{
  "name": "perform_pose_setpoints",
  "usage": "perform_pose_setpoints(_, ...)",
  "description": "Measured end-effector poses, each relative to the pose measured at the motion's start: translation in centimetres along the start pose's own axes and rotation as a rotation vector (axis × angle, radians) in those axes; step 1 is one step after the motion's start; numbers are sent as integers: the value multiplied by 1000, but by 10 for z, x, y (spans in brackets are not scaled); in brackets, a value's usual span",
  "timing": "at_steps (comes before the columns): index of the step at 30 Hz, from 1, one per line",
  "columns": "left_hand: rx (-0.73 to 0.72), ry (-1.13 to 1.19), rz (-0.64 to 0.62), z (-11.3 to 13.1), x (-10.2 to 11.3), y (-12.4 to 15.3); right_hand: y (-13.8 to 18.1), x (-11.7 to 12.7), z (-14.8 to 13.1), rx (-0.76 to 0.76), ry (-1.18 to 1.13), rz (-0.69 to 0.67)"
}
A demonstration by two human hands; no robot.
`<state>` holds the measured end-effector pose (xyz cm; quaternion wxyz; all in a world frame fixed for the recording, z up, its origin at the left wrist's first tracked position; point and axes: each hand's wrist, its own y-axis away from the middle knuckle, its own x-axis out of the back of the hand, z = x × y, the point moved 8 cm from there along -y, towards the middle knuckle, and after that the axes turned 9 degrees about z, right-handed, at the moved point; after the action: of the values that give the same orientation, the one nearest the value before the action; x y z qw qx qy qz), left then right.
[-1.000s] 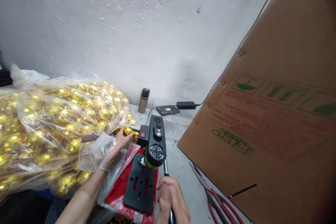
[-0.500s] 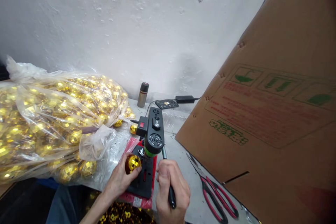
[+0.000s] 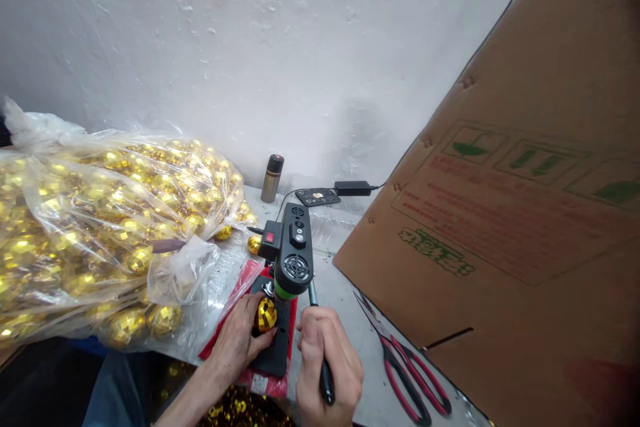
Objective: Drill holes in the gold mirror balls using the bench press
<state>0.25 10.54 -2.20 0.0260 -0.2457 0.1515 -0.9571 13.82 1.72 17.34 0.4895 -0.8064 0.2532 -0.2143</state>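
My left hand (image 3: 243, 333) pinches a gold mirrored ball (image 3: 267, 315) between thumb and fingers. The ball is over the black base plate (image 3: 273, 360) of a small bench drill press (image 3: 294, 250), close to the green collar under its head. Wrapped round the black grip of the press's lever (image 3: 327, 380) is my right hand (image 3: 330, 363), to the right of the base. Whatever tip sits beneath the press head is hidden from above.
A clear plastic bag (image 3: 115, 207) full of gold balls fills the left. Red-handled scissors (image 3: 400, 367) lie by a large cardboard box (image 3: 510, 213) on the right. Behind the press are a spray can (image 3: 273, 179), a phone (image 3: 317, 197) and a black power adapter (image 3: 353, 188).
My left hand has carried the gold ball slightly right, nearer the press head, and the ball has turned. My right hand stays on the lever grip.
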Motion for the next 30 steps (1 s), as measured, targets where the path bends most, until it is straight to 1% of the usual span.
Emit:
perform_pose_setpoints(4, -34, -23, 1, 4, -2, -1, 0, 2, 0, 4, -2, 24)
perform_pose_setpoints(10, -8, -133, -48, 11, -12, -1, 5, 1, 4, 8, -5, -46)
perform_pose_setpoints(13, 15, -139, -74, 11, -15, -1, 12, 2, 7, -37, -10, -11)
perform_pose_setpoints(16, 35, -133, -77, 10, -15, -1, 23, 1, 10, -118, -1, 45)
perform_pose_setpoints(19, 51, -131, -87, 8, -16, -1, 35, 0, 12, -164, 17, 77)
perform_pose_setpoints(22, 52, -129, -95, 6, -19, 0, 42, -1, 13, -174, 18, 96)
perform_pose_setpoints(27, 9, -137, -45, 2, -21, 2, 46, 0, 16, -179, 44, 129)
perform_pose_setpoints(30, 6, -140, -35, 1, -21, 2, 49, 0, 17, -200, 50, 152)
